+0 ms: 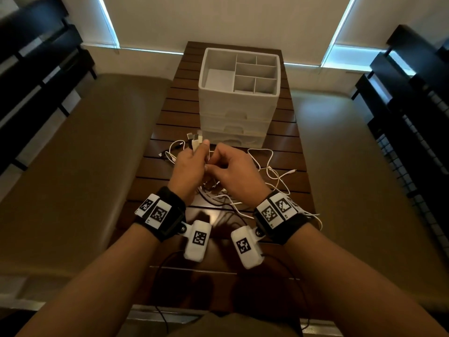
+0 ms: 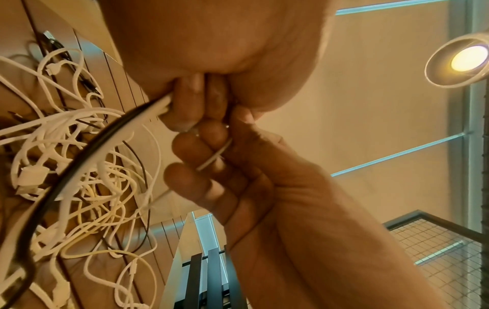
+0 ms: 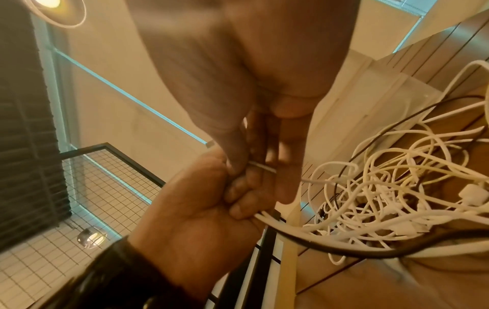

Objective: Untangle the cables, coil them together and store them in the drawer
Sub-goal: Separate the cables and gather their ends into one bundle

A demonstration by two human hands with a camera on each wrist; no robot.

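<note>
Above the table (image 1: 170, 113), both hands gripping cables (image 1: 269, 166), left hand (image 1: 189, 166) and right hand (image 1: 233, 173) hiding the tangle's middle.

Two hands worked together: the left hand (image 1: 188, 166) and the right hand (image 1: 237, 173). One white drawer unit (image 1: 239, 98) stood on one slatted wooden table (image 1: 286, 152), with three stacked drawers and six top compartments. The tangled cables (image 1: 272, 171), mostly white with at least one black, could not be counted
</note>
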